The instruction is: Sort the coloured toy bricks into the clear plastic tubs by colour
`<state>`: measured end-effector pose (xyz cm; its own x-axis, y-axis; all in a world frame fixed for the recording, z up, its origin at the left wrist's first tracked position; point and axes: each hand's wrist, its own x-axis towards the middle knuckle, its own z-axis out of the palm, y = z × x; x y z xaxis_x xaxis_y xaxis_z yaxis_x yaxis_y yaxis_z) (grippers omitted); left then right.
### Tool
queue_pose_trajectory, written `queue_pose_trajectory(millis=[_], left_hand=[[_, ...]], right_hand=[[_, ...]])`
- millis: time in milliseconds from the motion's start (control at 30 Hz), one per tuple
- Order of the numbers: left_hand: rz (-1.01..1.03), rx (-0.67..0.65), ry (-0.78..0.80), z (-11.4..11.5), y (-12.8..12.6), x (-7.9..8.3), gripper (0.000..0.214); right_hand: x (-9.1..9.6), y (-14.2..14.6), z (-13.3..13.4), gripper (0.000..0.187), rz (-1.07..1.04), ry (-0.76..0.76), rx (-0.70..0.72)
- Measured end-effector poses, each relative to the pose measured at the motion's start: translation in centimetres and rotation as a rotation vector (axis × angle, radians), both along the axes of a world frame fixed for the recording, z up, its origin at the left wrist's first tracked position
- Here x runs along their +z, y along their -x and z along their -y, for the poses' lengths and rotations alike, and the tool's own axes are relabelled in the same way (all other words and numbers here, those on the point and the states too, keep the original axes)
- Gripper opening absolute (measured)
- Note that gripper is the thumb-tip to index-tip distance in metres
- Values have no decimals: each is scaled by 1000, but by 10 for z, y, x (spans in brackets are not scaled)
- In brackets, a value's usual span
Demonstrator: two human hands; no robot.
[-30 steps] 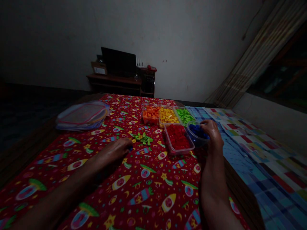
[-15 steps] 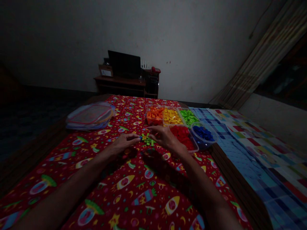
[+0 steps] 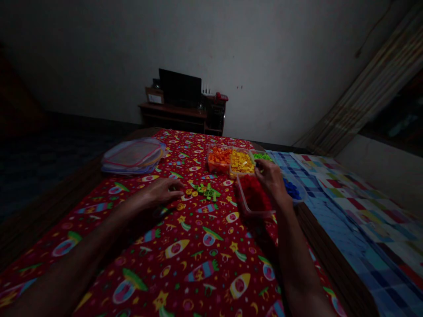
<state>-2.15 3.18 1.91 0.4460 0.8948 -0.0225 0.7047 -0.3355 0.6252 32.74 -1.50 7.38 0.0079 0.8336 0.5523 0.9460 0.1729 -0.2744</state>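
Observation:
My left hand (image 3: pixel 161 192) rests on the red patterned cloth (image 3: pixel 198 246), fingers curled toward a small cluster of green bricks (image 3: pixel 207 192) just to its right; what the fingertips hold is too dark to tell. My right hand (image 3: pixel 272 180) hovers over the clear tubs, above the far end of the tub of red bricks (image 3: pixel 253 199) and near the green bricks tub (image 3: pixel 263 156). Its fingers are bent downward. The blue bricks tub (image 3: pixel 292 190) lies partly hidden behind it.
Tubs of orange bricks (image 3: pixel 218 159) and yellow bricks (image 3: pixel 241 162) stand in a row at the back. A stack of clear lids (image 3: pixel 134 155) lies at the far left. A checked cloth (image 3: pixel 357 207) covers the surface on the right. A dark desk (image 3: pixel 181 114) stands by the wall.
My right hand went from the blue tub to the loose green bricks, then back right over the tubs. My left hand stayed by the green bricks. The view shifted left.

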Motion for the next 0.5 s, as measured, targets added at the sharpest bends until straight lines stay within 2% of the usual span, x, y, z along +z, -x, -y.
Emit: queue_pose_trajectory(millis=[100, 233, 300, 367, 433, 500], left_hand=[[-172, -68, 11, -4, 7, -8, 37], [-250, -103, -5, 5, -2, -22, 29], [-221, -34, -100, 12, -10, -29, 31], [-142, 26, -240, 16, -16, -35, 35], [-43, -2, -333, 15, -20, -40, 38], [38, -43, -331, 10, -20, -44, 36]], right_hand=[[2, -41, 5, 34, 70, 45, -301], [-1, -74, 17, 34, 92, 192, -519], [-1, -80, 21, 33, 72, 232, -556], [2, -80, 23, 32, 52, 206, -549], [7, -72, 22, 32, 36, 149, -513], [11, -59, 18, 32, 28, 104, -442]])
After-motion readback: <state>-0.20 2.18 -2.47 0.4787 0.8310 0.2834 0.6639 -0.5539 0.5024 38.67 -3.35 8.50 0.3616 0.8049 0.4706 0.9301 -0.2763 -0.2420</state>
